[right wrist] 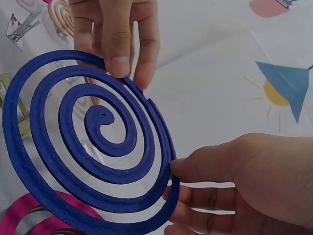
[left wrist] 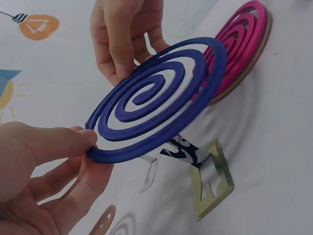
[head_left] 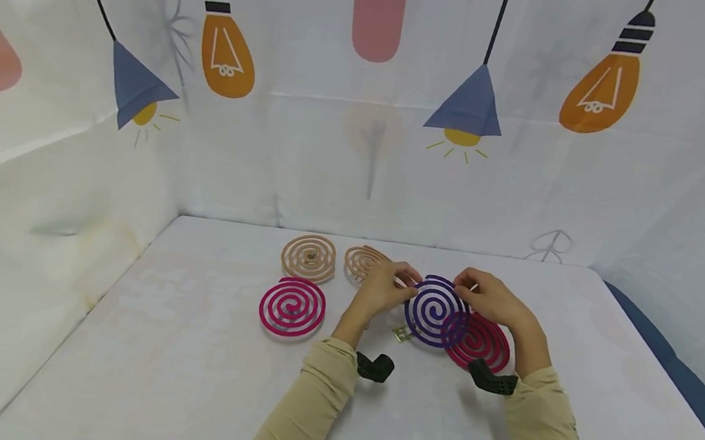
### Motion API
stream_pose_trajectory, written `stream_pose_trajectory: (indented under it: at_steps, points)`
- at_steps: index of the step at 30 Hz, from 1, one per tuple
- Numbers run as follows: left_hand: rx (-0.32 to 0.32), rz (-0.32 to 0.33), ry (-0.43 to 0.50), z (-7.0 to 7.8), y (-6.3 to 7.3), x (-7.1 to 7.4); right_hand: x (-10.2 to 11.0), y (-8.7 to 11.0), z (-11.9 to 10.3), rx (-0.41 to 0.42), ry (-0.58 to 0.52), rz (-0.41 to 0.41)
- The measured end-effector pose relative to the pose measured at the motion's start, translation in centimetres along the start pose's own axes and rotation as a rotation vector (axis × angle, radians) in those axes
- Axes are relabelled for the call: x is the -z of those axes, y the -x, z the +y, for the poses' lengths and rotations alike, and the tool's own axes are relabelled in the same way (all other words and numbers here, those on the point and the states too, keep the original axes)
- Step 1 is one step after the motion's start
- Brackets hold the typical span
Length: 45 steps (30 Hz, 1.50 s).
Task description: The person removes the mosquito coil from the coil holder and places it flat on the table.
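Open across the left and near left of the white table (head_left: 121,368), and along the right beyond the right hand (head_left: 497,301). Passable, but narrowly, between pink coil (head_left: 292,307) and left hand (head_left: 381,286). Blocked far middle by tan coils (head_left: 308,257); likewise between both hands by raised purple coil (head_left: 436,311), with gold stand (head_left: 402,333) and red coil (head_left: 487,343) lower down. Free between the sleeves (head_left: 309,400), near side, up to black wrist mounts (head_left: 378,369).

I see both hands on a blue spiral (right wrist: 98,116): right hand (right wrist: 254,171) pinching its rim, left hand (right wrist: 117,29) gripping the upper edge, thumb on the face. Pink spiral (right wrist: 19,208) lower left, partly covered. Gold-toned metal piece (right wrist: 23,128) behind left rim. Tan coil (right wrist: 61,17) upper left. Blue lamp print (right wrist: 288,83) at right.
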<state>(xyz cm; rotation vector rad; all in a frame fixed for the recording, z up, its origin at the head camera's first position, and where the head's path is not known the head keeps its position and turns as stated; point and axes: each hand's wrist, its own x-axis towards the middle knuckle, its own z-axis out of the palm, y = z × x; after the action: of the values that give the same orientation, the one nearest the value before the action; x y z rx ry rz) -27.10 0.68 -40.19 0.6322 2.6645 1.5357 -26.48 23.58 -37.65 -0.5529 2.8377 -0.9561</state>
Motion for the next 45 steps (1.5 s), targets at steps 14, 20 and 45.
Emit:
stream_pose_trajectory:
  at_steps: [14,20,45]
  points:
    - [-0.024,0.042,-0.036,0.7,0.0,-1.2,0.8,0.5,0.7,-0.029,-0.032,-0.011]
    - [-0.024,-0.002,-0.027,0.7,0.0,-1.4,1.0,0.7,0.7,-0.038,-0.052,-0.021]
    - [-0.06,-0.095,-0.079,1.3,0.2,-3.0,1.6,1.2,2.0,-0.09,-0.072,-0.081]
